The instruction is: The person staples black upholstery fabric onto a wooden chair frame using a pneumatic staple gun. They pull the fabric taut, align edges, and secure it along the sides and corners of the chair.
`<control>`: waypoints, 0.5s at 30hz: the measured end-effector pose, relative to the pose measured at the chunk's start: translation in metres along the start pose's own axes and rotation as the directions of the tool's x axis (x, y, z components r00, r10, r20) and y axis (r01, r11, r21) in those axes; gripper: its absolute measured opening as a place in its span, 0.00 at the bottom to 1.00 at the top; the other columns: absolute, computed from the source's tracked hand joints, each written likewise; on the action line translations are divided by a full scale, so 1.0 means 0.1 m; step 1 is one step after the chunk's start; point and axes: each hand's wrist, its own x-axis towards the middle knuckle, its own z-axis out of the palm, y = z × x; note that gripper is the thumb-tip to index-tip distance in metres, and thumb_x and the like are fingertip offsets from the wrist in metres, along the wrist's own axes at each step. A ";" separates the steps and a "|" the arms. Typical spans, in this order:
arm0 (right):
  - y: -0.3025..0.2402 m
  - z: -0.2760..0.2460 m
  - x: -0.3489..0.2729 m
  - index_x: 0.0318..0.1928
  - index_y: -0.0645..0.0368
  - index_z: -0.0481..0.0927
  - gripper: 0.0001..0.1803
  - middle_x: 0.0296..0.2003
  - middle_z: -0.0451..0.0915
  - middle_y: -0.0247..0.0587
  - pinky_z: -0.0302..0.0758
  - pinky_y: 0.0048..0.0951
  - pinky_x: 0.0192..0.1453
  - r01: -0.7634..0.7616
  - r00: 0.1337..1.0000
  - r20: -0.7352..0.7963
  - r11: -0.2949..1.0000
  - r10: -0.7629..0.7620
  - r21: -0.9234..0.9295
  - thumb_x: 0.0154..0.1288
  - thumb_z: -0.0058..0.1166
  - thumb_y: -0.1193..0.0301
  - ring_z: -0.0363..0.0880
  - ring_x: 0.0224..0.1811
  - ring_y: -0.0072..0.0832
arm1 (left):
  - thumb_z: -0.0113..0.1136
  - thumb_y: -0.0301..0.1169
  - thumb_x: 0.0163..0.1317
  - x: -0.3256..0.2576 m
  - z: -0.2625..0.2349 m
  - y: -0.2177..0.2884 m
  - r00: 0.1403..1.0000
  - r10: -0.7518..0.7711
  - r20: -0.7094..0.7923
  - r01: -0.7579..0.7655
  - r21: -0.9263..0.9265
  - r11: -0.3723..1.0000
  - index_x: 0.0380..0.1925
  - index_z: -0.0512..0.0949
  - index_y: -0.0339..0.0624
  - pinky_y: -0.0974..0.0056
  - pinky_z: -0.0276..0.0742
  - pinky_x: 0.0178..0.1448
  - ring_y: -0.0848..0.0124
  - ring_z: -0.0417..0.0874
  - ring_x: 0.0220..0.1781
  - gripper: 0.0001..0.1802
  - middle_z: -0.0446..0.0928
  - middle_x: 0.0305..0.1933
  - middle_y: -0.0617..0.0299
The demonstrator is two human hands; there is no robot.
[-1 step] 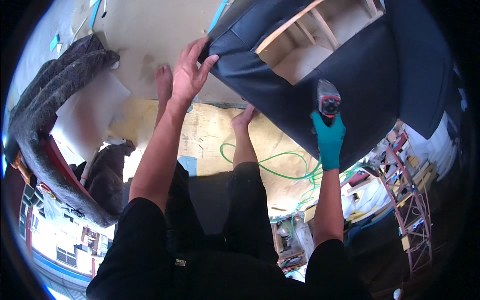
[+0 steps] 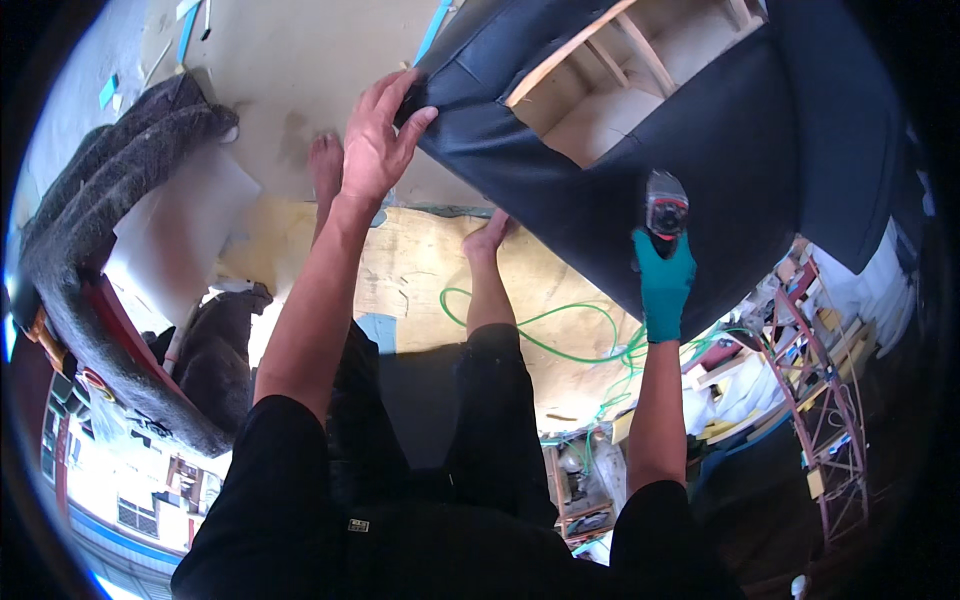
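Observation:
A sofa frame covered in dark leather-like fabric [image 2: 740, 150] is tipped up in front of me, and its bare wooden slats [image 2: 600, 80] show inside. My left hand [image 2: 375, 140] is bare and pinches the fabric at the frame's lower left corner. My right hand [image 2: 662, 280] wears a teal glove and grips a small powered hand tool with a red and black head [image 2: 666, 210]. The tool is pressed against the dark fabric along the frame's lower edge.
My bare feet [image 2: 325, 165] stand on a plywood sheet [image 2: 420, 270] on the floor. A green hose [image 2: 560, 335] loops across it toward the right. A grey padded sofa part [image 2: 90, 230] curves along the left. A metal rack [image 2: 820, 400] and clutter stand at the right.

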 end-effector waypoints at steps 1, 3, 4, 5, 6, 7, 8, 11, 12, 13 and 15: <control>0.20 -0.10 0.00 0.58 0.58 0.81 0.22 0.34 0.86 0.39 0.79 0.33 0.35 -0.031 0.997 -0.074 0.999 0.028 -0.037 0.67 0.69 0.64 0.84 0.29 0.24 | 0.67 0.33 0.67 0.11 -0.01 0.08 0.993 0.118 -0.018 -0.117 0.029 0.993 0.61 0.80 0.45 0.52 0.76 0.66 0.53 0.80 0.60 0.22 0.80 0.60 0.52; 0.65 -0.29 0.03 0.61 0.58 0.79 0.25 0.36 0.87 0.42 0.80 0.37 0.40 -0.093 0.974 -0.216 0.988 0.064 -0.123 0.67 0.68 0.62 0.85 0.33 0.30 | 0.68 0.31 0.64 0.39 0.02 0.23 0.925 0.337 0.178 -0.349 0.040 0.936 0.60 0.81 0.46 0.53 0.77 0.64 0.55 0.80 0.60 0.23 0.82 0.58 0.57; 0.90 -0.39 0.08 0.62 0.58 0.78 0.27 0.37 0.87 0.43 0.80 0.39 0.43 -0.120 0.957 -0.281 0.978 0.067 -0.173 0.67 0.67 0.61 0.86 0.35 0.33 | 0.68 0.30 0.63 0.54 0.07 0.32 0.857 0.434 0.277 -0.458 0.025 0.888 0.59 0.82 0.47 0.53 0.77 0.63 0.56 0.80 0.60 0.23 0.82 0.57 0.59; 1.14 -0.46 0.12 0.64 0.59 0.77 0.29 0.38 0.87 0.45 0.81 0.41 0.46 -0.153 0.938 -0.340 0.964 0.071 -0.219 0.68 0.66 0.60 0.87 0.37 0.36 | 0.68 0.28 0.59 0.68 0.15 0.46 0.789 0.481 0.383 -0.516 -0.014 0.857 0.56 0.84 0.48 0.54 0.76 0.62 0.59 0.80 0.60 0.22 0.84 0.54 0.64; 1.34 -0.50 0.18 0.65 0.59 0.75 0.31 0.41 0.87 0.49 0.80 0.43 0.49 -0.142 0.902 -0.430 0.924 -0.027 -0.355 0.68 0.66 0.58 0.87 0.40 0.41 | 0.69 0.28 0.58 0.80 0.27 0.55 0.693 0.552 0.464 -0.610 -0.031 0.792 0.54 0.84 0.48 0.53 0.74 0.64 0.59 0.80 0.60 0.21 0.84 0.53 0.65; 1.53 -0.53 0.24 0.67 0.60 0.74 0.33 0.44 0.87 0.53 0.80 0.44 0.52 -0.150 0.856 -0.499 0.860 -0.134 -0.487 0.68 0.65 0.56 0.87 0.44 0.45 | 0.69 0.28 0.57 0.91 0.43 0.62 0.582 0.610 0.537 -0.694 -0.063 0.717 0.53 0.85 0.49 0.51 0.72 0.66 0.60 0.80 0.59 0.21 0.84 0.53 0.65; 1.74 -0.59 0.31 0.67 0.60 0.74 0.30 0.47 0.87 0.51 0.80 0.43 0.52 -0.213 0.858 -0.509 0.851 -0.073 -0.481 0.69 0.65 0.60 0.87 0.45 0.43 | 0.70 0.28 0.56 1.01 0.57 0.68 0.456 0.652 0.605 -0.766 -0.107 0.634 0.51 0.85 0.49 0.50 0.70 0.68 0.61 0.80 0.59 0.20 0.84 0.53 0.66; 1.60 -0.55 0.32 0.68 0.61 0.73 0.29 0.57 0.84 0.50 0.79 0.42 0.59 -0.409 0.855 -0.369 0.911 0.364 -0.049 0.71 0.64 0.65 0.85 0.54 0.43 | 0.73 0.31 0.53 1.30 0.71 0.87 0.145 0.431 0.890 -0.857 -0.105 0.504 0.49 0.85 0.50 0.49 0.64 0.72 0.61 0.76 0.64 0.21 0.83 0.50 0.64; 1.44 -0.55 0.29 0.69 0.61 0.74 0.30 0.57 0.84 0.52 0.78 0.43 0.61 -0.309 0.878 -0.388 0.951 0.280 -0.012 0.71 0.65 0.65 0.85 0.55 0.44 | 0.75 0.34 0.50 1.43 0.73 0.96 0.035 0.451 0.892 -0.833 -0.224 0.506 0.40 0.86 0.50 0.47 0.63 0.70 0.64 0.76 0.63 0.15 0.84 0.45 0.67; 1.26 -0.52 0.30 0.69 0.61 0.74 0.31 0.58 0.84 0.53 0.78 0.44 0.62 -0.194 0.900 -0.394 0.981 0.188 0.025 0.70 0.66 0.65 0.85 0.56 0.45 | 0.75 0.35 0.50 1.46 0.74 0.97 0.029 0.421 0.907 -0.843 -0.204 0.498 0.36 0.86 0.50 0.46 0.62 0.72 0.63 0.79 0.61 0.12 0.84 0.41 0.67; 1.05 -0.23 0.25 0.67 0.60 0.76 0.30 0.57 0.84 0.54 0.77 0.46 0.64 0.237 0.874 -0.402 0.962 -0.271 -0.135 0.69 0.67 0.64 0.84 0.58 0.45 | 0.72 0.36 0.53 1.52 0.84 0.92 -0.011 0.458 0.889 -0.877 -0.228 0.423 0.32 0.85 0.52 0.46 0.65 0.67 0.63 0.82 0.51 0.07 0.84 0.35 0.67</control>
